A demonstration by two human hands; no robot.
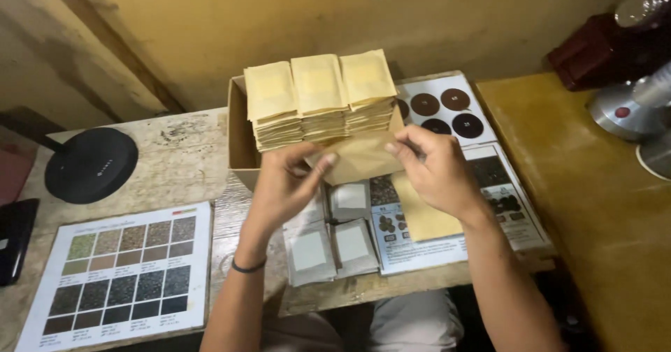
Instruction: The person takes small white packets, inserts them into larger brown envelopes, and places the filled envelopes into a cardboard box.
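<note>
Fingers [307,164] of the left hand [283,184] pinch the left edge of a flat tan paper envelope [363,157], thumb on top and the rest curled under, while the right hand [437,170] pinches its right edge the same way, so the envelope is held stretched between both hands just in front of the cardboard box [241,142].

Taking that box as the landmark and going left to right: well to its left lies a round black disc [91,164] on the pale, scuffed desk [182,149], and in front of the disc a glossy printed sheet [122,271] with a grid of speckled colour swatches. Inside the box stand three tall, tight stacks of matching tan envelopes [318,100], thin and crisp, their edges forming fine layers. Just in front of the box, under the hands, lie a few small grey-white sachets [332,243] (squarish, matte, slightly puffed). To the right of the box sits a sheet with dark round samples [440,111], and in front of that another printed sheet [503,205] with dark pictures.

By my judgement the step in hand is handling a single envelope, either opening its mouth or squaring it; the next move likely calls for a light, even grip at both edges, since such thin paper creases or tears if pulled unevenly.
</note>
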